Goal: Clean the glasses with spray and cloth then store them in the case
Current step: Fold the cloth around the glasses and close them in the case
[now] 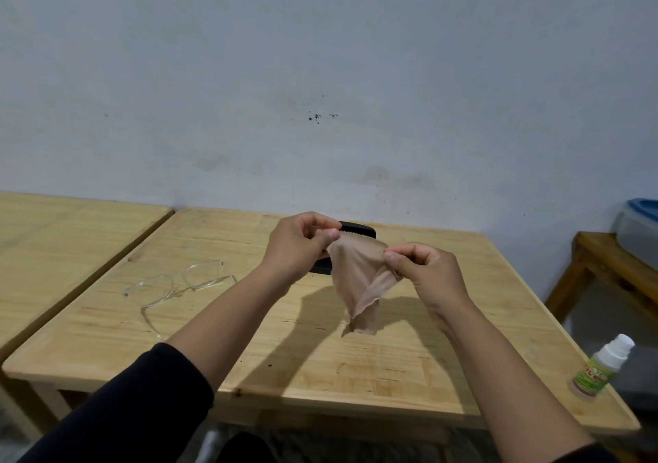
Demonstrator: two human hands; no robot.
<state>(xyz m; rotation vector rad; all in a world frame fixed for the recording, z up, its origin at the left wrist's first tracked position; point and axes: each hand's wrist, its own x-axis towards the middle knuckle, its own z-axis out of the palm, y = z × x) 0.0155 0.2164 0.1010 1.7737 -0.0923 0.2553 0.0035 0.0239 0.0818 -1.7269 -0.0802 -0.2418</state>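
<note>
— So, hands first?

— Both raised above the light wooden table, apart from each other, joined only by the thin beige square of cleaning cloth. Left hand pinched shut on the cloth's upper left corner, thumb against fingertips. Right hand likewise closed on the upper right corner, thumb and forefinger clamped on the fabric.

— And the cloth itself?

— Stretched between the two grips along its top edge, hanging in loose folds below, lower tip dangling just above the tabletop. Touching the wood or not: cannot tell.

— Glasses?

— Clear-framed, transparent plastic spectacles lying on the table to the left of the left forearm, arms unfolded, one temple pointing toward the near edge. Apart from both hands, untouched.

— Case?

— Black, ribbed-edged glasses case at the far middle of the table, mostly hidden behind the left hand and cloth. Open or closed: hard to say from here.

— Spray?

— Small white-capped spray bottle with a green and red label, upright at the table's near right corner, well apart from the right hand.

— Anything else around?

— Dark sleeves pushed up both forearms. Second pale wooden table just beside, on the left. Blue-lidded plastic box on a brown wooden stand at the right edge. Pale grey wall behind.
</note>
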